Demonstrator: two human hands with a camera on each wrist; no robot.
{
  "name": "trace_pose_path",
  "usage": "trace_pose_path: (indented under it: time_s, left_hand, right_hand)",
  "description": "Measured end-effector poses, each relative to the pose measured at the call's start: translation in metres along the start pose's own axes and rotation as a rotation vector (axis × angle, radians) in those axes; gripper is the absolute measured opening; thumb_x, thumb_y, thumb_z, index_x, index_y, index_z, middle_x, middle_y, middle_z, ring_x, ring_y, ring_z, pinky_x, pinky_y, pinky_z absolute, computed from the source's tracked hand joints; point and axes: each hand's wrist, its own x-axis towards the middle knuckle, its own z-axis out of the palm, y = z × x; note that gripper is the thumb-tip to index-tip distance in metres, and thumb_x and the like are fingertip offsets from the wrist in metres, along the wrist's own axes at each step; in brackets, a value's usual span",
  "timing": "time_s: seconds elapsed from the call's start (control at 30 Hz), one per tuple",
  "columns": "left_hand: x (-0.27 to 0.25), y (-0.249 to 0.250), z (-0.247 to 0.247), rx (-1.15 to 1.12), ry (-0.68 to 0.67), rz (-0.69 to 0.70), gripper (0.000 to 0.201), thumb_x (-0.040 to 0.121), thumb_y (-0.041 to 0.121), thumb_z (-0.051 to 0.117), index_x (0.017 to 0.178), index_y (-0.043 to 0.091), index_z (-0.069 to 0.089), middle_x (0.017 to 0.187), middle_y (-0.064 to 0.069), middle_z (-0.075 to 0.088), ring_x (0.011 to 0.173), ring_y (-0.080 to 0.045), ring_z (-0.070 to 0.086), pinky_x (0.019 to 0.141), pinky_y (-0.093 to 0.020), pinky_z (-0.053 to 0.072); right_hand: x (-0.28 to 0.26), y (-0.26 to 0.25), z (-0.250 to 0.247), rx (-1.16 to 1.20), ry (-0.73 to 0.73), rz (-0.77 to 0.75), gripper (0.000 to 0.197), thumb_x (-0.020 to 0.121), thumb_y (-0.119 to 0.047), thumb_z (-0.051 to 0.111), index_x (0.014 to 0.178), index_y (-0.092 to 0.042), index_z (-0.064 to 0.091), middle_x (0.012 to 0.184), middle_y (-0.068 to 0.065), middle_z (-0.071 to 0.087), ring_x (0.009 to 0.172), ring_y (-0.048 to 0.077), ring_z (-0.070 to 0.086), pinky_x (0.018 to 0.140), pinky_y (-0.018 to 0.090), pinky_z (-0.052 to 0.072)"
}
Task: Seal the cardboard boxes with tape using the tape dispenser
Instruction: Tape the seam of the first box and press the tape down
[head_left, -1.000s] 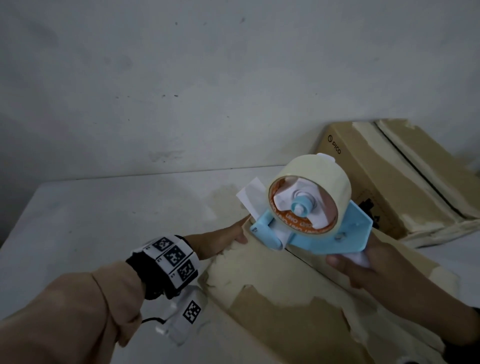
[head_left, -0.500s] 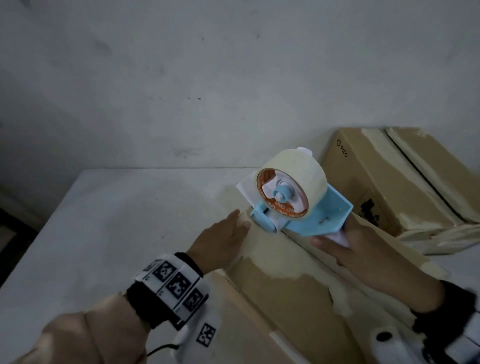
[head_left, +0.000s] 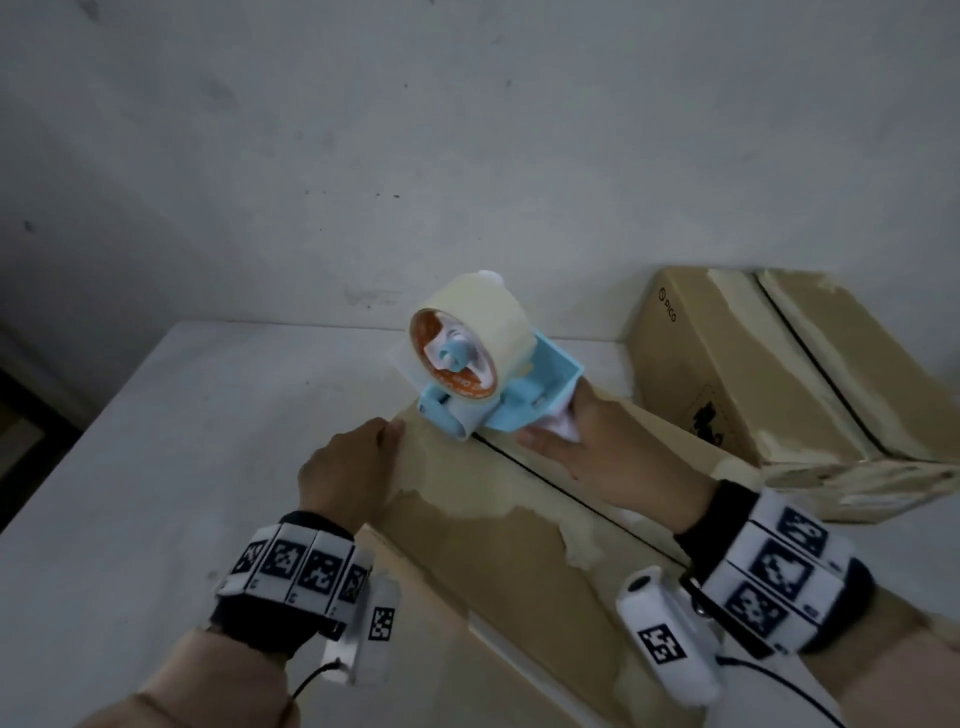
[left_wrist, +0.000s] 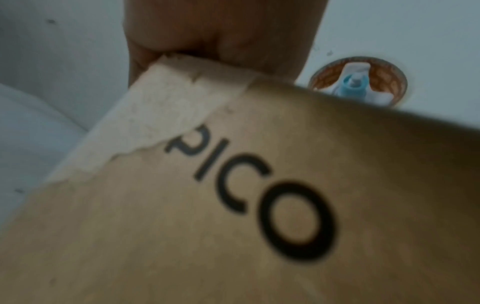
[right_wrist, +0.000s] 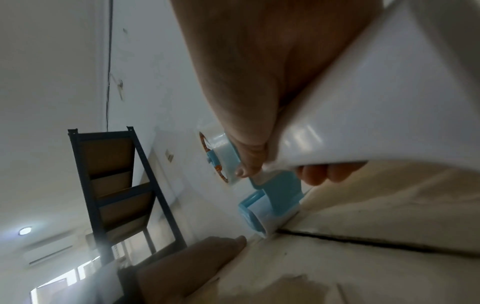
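A blue tape dispenser (head_left: 498, 384) with a cream tape roll (head_left: 483, 322) sits at the far end of the near cardboard box (head_left: 467, 551). Its front roller touches the dark centre seam (head_left: 545, 483). My right hand (head_left: 597, 457) grips its white handle (right_wrist: 376, 102) from behind. My left hand (head_left: 348, 467) lies flat on the box's far left corner, fingers straight, just left of the dispenser. In the left wrist view the box side (left_wrist: 259, 205) printed PICO fills the frame below the left hand (left_wrist: 221, 30). Old torn tape patches cover the top flaps.
A second cardboard box (head_left: 753, 374) lies tilted against the wall at the back right, close to my right hand. The white table (head_left: 156, 467) extends to the left of the near box. A dark shelf rack (right_wrist: 116, 185) stands farther off in the room.
The dispenser has come down from a raised position to the far end of the box seam. My left hand shifted slightly along the far corner of the box.
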Motion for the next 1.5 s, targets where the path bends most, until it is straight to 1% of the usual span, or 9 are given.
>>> trace_pose_path:
  time_s: [0.1,0.23,0.3,0.53,0.67,0.83,1.1,1.3,1.5]
  left_hand:
    - [0.001,0.007,-0.006,0.097,0.055,0.051,0.048,0.099,0.04,0.012,0.125,0.022,0.048,0.123,-0.007,0.059,0.106,-0.026,0.057,0.079,-0.032,0.04]
    - [0.002,0.014,-0.004,0.042,-0.025,0.279,0.068,0.084,0.04,0.002,0.147,0.019,0.017,0.156,-0.001,0.02,0.141,-0.017,0.024,0.109,-0.032,0.028]
    - [0.005,0.015,-0.007,-0.023,-0.123,0.202,0.057,0.093,0.038,0.009,0.148,0.027,0.008,0.156,0.004,0.015,0.142,-0.017,0.022,0.111,-0.031,0.024]
    - [0.004,0.017,-0.007,0.05,-0.094,0.174,0.047,0.1,0.032,0.018,0.146,0.038,0.011,0.155,0.018,0.009,0.118,-0.021,0.052,0.092,-0.034,0.043]
    - [0.005,0.016,-0.005,0.085,-0.089,0.154,0.048,0.101,0.032,0.016,0.147,0.037,0.006,0.157,0.015,-0.001,0.124,-0.021,0.048,0.094,-0.037,0.045]
    - [0.005,0.017,-0.005,0.101,-0.094,0.143,0.049,0.1,0.03,0.017,0.147,0.04,0.004,0.157,0.013,-0.002,0.122,-0.022,0.05,0.09,-0.037,0.046]
    - [-0.009,0.026,-0.001,0.163,-0.085,0.185,0.051,0.099,0.03,0.017,0.148,0.03,0.002,0.157,0.007,-0.009,0.145,-0.013,-0.002,0.116,-0.041,0.015]
    - [-0.019,0.032,0.012,0.142,-0.038,0.156,0.052,0.099,0.032,0.013,0.149,0.024,0.0,0.157,0.01,-0.003,0.145,-0.011,-0.001,0.113,-0.038,0.015]
    - [-0.005,0.026,0.005,0.171,-0.004,0.158,0.05,0.099,0.03,0.016,0.149,0.03,0.006,0.157,0.014,0.003,0.144,-0.011,0.009,0.108,-0.039,0.022]
  right_hand:
    - [0.006,-0.003,0.003,-0.023,-0.016,-0.041,0.056,0.08,-0.044,0.063,0.126,-0.02,0.041,0.115,-0.004,0.063,0.103,0.01,0.06,0.09,0.041,0.049]
    - [0.005,0.004,0.0,0.0,-0.024,-0.057,0.053,0.082,-0.036,0.064,0.127,-0.019,0.04,0.114,-0.006,0.062,0.084,-0.008,0.058,0.073,0.015,0.047]
    - [0.004,0.004,-0.001,-0.019,-0.045,-0.061,0.053,0.083,-0.036,0.062,0.127,-0.019,0.038,0.111,-0.007,0.062,0.072,-0.011,0.055,0.061,0.008,0.04]
    - [0.002,0.006,-0.003,-0.073,-0.055,-0.046,0.066,0.077,-0.053,0.057,0.127,-0.015,0.038,0.108,-0.002,0.065,0.085,0.011,0.062,0.076,0.035,0.052]
    - [-0.014,0.019,-0.011,-0.096,-0.039,0.005,0.052,0.082,-0.045,0.056,0.121,-0.013,0.043,0.094,-0.007,0.065,0.078,0.003,0.061,0.069,0.028,0.051]
    - [-0.049,0.03,-0.026,-0.002,0.001,0.029,0.064,0.067,-0.054,0.052,0.117,-0.015,0.05,0.076,-0.032,0.061,0.072,-0.021,0.056,0.058,0.0,0.038]
    - [-0.052,0.031,-0.025,-0.042,-0.003,0.025,0.062,0.064,-0.06,0.05,0.115,-0.025,0.041,0.083,-0.03,0.056,0.073,-0.025,0.053,0.059,0.001,0.041]
    - [-0.053,0.035,-0.022,-0.065,0.002,0.004,0.063,0.064,-0.064,0.047,0.112,-0.024,0.043,0.083,-0.023,0.06,0.076,-0.015,0.058,0.06,0.007,0.045]
    - [-0.04,0.029,-0.016,-0.058,0.005,-0.014,0.044,0.08,-0.048,0.058,0.112,-0.021,0.045,0.1,-0.001,0.067,0.088,0.011,0.064,0.079,0.042,0.053]
